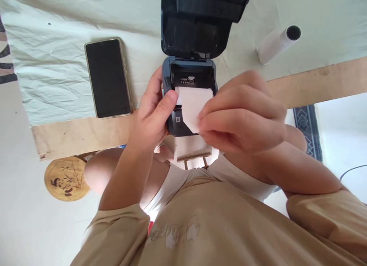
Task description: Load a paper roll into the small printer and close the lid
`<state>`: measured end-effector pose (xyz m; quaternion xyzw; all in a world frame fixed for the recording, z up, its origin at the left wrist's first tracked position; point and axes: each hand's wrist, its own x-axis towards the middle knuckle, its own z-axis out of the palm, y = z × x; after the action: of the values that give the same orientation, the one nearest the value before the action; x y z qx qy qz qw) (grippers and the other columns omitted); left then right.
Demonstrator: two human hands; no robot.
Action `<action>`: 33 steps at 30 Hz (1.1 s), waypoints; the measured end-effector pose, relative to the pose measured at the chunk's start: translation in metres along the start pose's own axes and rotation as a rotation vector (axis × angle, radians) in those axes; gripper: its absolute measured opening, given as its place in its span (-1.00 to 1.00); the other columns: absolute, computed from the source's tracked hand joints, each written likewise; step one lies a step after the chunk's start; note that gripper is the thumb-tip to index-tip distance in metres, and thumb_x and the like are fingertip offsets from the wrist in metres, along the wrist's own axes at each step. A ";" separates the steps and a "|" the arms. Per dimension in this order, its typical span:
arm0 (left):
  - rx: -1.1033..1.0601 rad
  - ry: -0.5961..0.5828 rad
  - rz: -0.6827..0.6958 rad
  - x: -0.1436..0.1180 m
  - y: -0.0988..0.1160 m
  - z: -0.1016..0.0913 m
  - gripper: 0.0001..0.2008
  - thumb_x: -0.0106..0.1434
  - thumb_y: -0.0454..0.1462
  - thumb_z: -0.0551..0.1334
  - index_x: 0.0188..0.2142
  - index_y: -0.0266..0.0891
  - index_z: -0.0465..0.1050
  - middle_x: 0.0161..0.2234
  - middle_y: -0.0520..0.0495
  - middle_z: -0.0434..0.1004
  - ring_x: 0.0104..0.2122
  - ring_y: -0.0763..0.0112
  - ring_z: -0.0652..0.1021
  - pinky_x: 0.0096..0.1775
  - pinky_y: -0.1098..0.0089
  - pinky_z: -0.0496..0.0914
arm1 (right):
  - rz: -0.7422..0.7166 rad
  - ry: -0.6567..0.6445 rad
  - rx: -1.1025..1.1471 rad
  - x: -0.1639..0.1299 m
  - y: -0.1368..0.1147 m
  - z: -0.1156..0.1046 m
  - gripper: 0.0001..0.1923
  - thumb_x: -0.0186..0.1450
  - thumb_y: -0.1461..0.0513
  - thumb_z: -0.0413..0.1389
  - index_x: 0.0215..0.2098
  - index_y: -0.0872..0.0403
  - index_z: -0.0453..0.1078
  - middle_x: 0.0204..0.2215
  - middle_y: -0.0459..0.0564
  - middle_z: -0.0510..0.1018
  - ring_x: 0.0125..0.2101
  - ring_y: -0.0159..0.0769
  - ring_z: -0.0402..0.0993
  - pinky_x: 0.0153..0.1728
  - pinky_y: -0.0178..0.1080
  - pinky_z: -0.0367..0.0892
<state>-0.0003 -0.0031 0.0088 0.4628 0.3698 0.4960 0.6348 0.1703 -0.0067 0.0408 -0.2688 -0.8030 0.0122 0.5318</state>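
A dark portable label printer (191, 69) is held over the table's near edge, its black lid (197, 29) swung up and away from me. My left hand (153, 111) grips the printer's left side, with the thumb resting near the paper at the opening. White paper (193, 105) lies across the compartment, its loose end pulled out toward me. My right hand (243, 113) pinches that loose end between thumb and fingers at the printer's lower right. The rest of the paper inside the printer is mostly hidden.
To the left a phone (109, 78) in a clear case lies screen up on the pale cloth (57, 67). A white tube (275, 46) stands at the right. A wooden edge (86, 132) runs along the table front, above a round wooden stool (67, 178).
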 end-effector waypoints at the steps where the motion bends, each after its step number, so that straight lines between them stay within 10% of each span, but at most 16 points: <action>1: 0.011 -0.002 -0.010 0.000 0.001 0.000 -0.58 0.23 -0.04 0.19 0.07 0.00 0.30 0.01 0.03 0.52 0.15 0.18 0.43 -0.10 0.28 0.49 | 0.007 -0.020 -0.001 -0.001 0.000 0.001 -0.91 0.10 0.31 0.16 -0.41 0.00 0.38 -0.47 -0.22 0.54 -0.44 -0.42 0.43 -0.42 -0.22 0.29; 21: 0.020 -0.045 0.100 0.002 -0.009 -0.005 -0.44 0.06 -0.08 0.35 0.06 -0.05 0.32 -0.08 -0.05 0.50 -0.19 0.32 0.50 -0.24 0.31 0.43 | -0.021 -0.314 -0.072 -0.011 0.004 0.007 -0.71 0.29 0.06 0.00 -0.51 -0.03 0.39 -0.50 -0.18 0.49 -0.34 -0.48 0.45 -0.24 -0.28 0.33; 33: 0.012 -0.028 0.003 -0.001 -0.001 -0.002 -0.39 0.04 -0.21 0.38 0.10 -0.03 0.27 0.01 -0.02 0.47 -0.07 0.21 0.50 -0.09 0.23 0.47 | 0.140 0.008 0.001 -0.005 0.017 -0.001 -0.91 0.17 0.21 0.04 -0.34 0.00 0.36 -0.34 -0.09 0.48 -0.25 -0.39 0.44 -0.19 -0.23 0.40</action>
<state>-0.0018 -0.0039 0.0074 0.4741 0.3632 0.4880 0.6366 0.1801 0.0055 0.0319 -0.3242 -0.7800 0.0489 0.5330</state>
